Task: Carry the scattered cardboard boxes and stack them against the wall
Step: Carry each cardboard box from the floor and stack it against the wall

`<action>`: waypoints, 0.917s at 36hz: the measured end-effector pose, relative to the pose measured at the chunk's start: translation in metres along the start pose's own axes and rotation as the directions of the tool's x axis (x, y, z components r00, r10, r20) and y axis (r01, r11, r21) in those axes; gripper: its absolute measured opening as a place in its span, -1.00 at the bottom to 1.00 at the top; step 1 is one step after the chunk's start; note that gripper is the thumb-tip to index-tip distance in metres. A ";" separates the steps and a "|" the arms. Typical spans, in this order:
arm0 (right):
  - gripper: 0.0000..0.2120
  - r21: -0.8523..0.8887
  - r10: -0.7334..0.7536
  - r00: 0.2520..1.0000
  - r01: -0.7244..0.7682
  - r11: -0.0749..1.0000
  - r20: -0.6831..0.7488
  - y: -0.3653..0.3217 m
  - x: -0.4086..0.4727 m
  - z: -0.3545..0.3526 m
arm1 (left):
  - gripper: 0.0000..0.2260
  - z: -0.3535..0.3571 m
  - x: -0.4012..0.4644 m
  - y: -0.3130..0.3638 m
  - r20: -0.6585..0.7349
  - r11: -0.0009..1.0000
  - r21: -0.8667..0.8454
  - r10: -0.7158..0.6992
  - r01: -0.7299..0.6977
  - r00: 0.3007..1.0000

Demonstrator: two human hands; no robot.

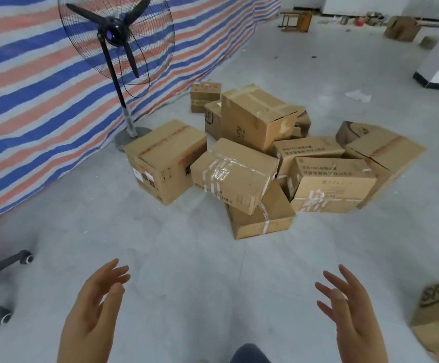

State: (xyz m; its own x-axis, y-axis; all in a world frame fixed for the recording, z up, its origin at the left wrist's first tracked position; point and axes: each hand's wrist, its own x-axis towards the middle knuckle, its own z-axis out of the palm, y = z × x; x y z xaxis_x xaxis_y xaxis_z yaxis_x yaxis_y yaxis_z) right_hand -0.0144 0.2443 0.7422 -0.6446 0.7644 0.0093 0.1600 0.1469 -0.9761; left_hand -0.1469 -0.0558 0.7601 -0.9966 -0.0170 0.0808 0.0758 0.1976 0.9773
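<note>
Both hands are held out low in the view, palms turned toward each other, holding nothing. The left hand (92, 307) has its fingers spread and a little bent; the right hand (349, 310) looks the same, fingers apart and relaxed.

The cardboard boxes (265, 158) lie in a loose heap on the grey floor (187, 244), at about 12 o'clock from the hands and well apart from them. The taped box (234, 174) at the front of the heap is tilted, its long axis going from 10 o'clock to 4 o'clock, and it leans on a flat box (260, 218) under it. The box at the left (163, 158) stands upright near the fan's base. The long box at the right (331, 184) lies with its long axis from 9 to 3 o'clock, its print upside down.

Another box (438, 315) at 4 o'clock is cut off by the edge of the frame. The boxes at the back are partly hidden by those in front. The standing fan (116, 40) stands before a striped tarp (30, 87) at 10 o'clock. A chair base (1, 279) at 8 o'clock is cut off. Far objects at 1 o'clock are too small to tell.
</note>
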 end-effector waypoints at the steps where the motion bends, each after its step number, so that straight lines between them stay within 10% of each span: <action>1: -0.65 0.001 0.017 1.000 -0.017 1.000 -0.005 0.000 0.012 0.007 | -0.72 0.006 0.014 -0.002 0.007 1.000 0.001 -0.008 0.008 1.000; 33: -0.54 -0.112 0.245 0.962 -0.259 0.959 -0.124 -0.019 0.459 0.189 | -0.79 0.258 0.478 -0.025 0.144 0.979 0.144 -0.164 0.143 0.976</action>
State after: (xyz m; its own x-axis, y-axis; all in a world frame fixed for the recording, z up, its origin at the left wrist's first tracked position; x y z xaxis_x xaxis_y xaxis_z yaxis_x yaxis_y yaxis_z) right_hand -0.4540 0.4738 0.7238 -0.4878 0.8490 -0.2030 0.4037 0.0132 -0.9148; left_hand -0.6335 0.1841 0.7237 -0.9897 0.0917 -0.1097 -0.0734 0.3323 0.9403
